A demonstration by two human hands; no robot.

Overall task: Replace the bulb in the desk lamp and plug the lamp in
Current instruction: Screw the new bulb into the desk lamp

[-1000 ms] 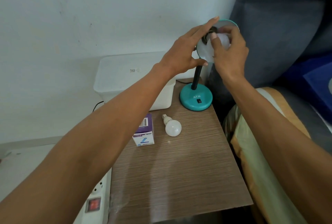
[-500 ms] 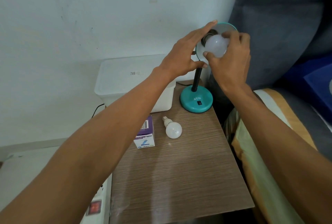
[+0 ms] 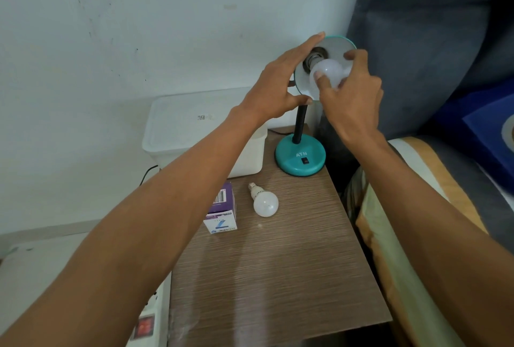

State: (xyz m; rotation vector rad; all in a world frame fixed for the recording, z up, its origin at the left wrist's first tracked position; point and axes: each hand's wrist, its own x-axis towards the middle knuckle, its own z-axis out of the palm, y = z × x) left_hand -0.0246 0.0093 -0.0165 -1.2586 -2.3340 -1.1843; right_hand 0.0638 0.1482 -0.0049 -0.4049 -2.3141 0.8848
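A teal desk lamp with a round base and a black neck stands at the back of the wooden bedside table. Its shade is tilted toward me. My left hand grips the shade's left rim, fingers spread over it. My right hand pinches a white bulb whose metal base sits at the socket in the shade. A second white bulb lies loose on the table beside a purple and white bulb box.
A white lidded plastic box stands at the back left against the wall. A white power strip with a red switch lies low at the left. A black cord runs behind the box. Bedding and a grey headboard fill the right.
My right hand has turned on the bulb, and more of the bulb and its metal base show in front of the shade. My left hand stays on the shade.
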